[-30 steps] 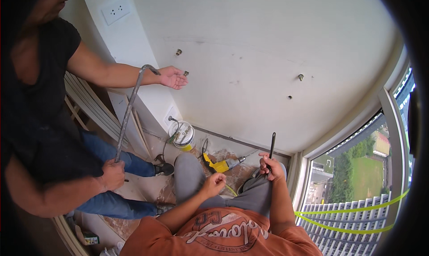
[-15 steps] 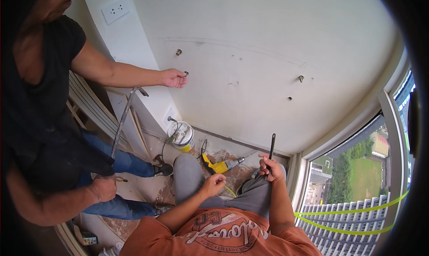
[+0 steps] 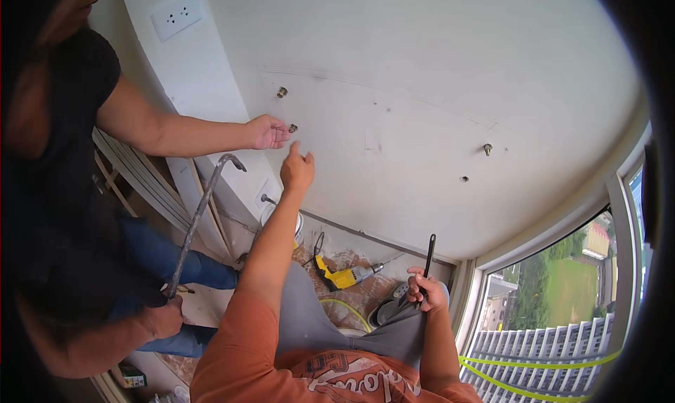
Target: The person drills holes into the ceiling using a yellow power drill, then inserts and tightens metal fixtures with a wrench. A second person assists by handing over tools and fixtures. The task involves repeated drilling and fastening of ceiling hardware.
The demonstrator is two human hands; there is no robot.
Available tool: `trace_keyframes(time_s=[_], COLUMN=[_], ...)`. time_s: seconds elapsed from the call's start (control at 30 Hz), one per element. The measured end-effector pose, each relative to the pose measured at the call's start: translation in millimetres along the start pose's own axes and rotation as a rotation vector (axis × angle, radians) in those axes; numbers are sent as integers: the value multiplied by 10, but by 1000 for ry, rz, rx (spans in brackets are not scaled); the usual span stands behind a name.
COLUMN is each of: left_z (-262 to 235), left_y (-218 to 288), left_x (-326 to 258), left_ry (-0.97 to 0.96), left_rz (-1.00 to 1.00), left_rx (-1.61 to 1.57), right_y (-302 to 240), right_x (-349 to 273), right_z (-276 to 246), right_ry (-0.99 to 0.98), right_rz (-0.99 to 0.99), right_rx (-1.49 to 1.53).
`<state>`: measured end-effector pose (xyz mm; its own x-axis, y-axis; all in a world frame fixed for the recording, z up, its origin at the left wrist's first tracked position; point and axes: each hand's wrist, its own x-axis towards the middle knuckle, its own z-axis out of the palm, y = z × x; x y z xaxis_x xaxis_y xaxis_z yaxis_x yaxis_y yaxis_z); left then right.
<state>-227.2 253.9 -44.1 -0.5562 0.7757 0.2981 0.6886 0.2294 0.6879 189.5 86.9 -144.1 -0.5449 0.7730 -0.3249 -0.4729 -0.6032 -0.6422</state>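
Observation:
My left hand [image 3: 297, 169] is raised to the wall [image 3: 394, 51], index finger stretched out and the others partly curled, with nothing in it. Its fingertip is just below a metal anchor bolt [image 3: 293, 128] that sticks out of the wall. A co-worker's hand [image 3: 267, 132] touches that bolt from the left. Over my right knee, my right hand [image 3: 430, 292] is closed around a slim black tool [image 3: 430, 259] with a hole at its upper end. The tool's lower end is hidden by my fingers, so its kind is unclear.
More bolts protrude at upper left [image 3: 282, 92] and right [image 3: 487, 149], above a bare hole [image 3: 464, 178]. The co-worker's other hand holds a bent metal pry bar [image 3: 193, 227]. A yellow drill [image 3: 343, 276] lies on the dusty floor near a white bucket [image 3: 299, 227]. A window [image 3: 562, 276] is at right.
My left hand has risen from my lap to the wall near the co-worker's hand. The co-worker's fingers have loosened at the bolt, uncovering more of it. My right hand keeps the black tool.

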Motion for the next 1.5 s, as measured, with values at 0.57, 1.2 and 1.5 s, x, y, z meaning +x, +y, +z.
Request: trace_keyframes(time_s=[0.57, 1.2, 1.5], left_z=[390, 247, 53], left_y=[-516, -680, -584], left_x=[968, -1294, -3480], left_ry=[278, -159, -763], left_rz=[-9, 39, -34], left_rx=[-166, -433, -614], right_y=[-48, -8, 12], right_x=[226, 141, 33], right_z=[-40, 4, -49], right_ry=[-88, -54, 5], right_rz=[66, 45, 3], right_rx=[86, 21, -32])
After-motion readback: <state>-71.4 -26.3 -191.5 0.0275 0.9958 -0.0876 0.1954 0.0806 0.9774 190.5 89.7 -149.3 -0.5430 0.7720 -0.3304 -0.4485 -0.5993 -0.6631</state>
